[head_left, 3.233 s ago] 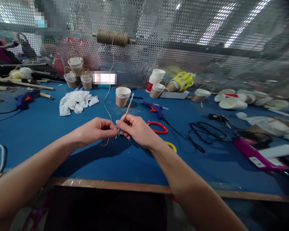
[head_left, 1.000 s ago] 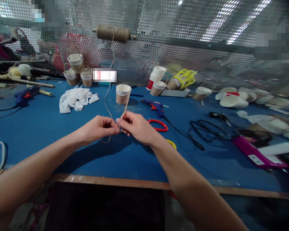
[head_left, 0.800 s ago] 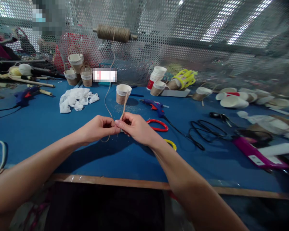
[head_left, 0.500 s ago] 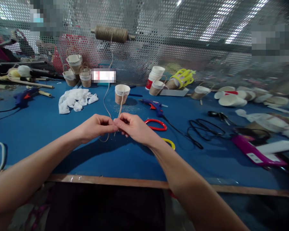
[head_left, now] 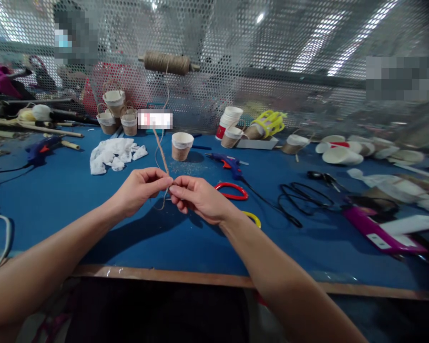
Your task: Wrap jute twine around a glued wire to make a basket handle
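My left hand (head_left: 142, 189) and my right hand (head_left: 196, 196) meet above the blue table, fingertips nearly touching. Both pinch a thin wrapped stem of brown twine (head_left: 161, 151), which slants up and to the left from between them. A loose twine strand runs down to my hands from the twine spool (head_left: 168, 63) on the mesh, and a small loop hangs below my fingers. Behind my hands stands a small twine-wrapped cup (head_left: 182, 146) with a white rim. My fingertips hide the lower end of the stem.
Right of my hands lie scissors with a red handle (head_left: 232, 191) and a blue glue gun (head_left: 226, 163) with its black cord (head_left: 303, 196). White lace (head_left: 110, 155) lies to the left. Finished little baskets (head_left: 115, 102) stand at the back, near stacked paper cups (head_left: 230, 121). A purple power strip (head_left: 379, 231) is far right.
The stem has swung from leaning right, in front of the cup, to leaning left. My fingers have shifted their hold on it. The whole view has dropped slightly in frame.
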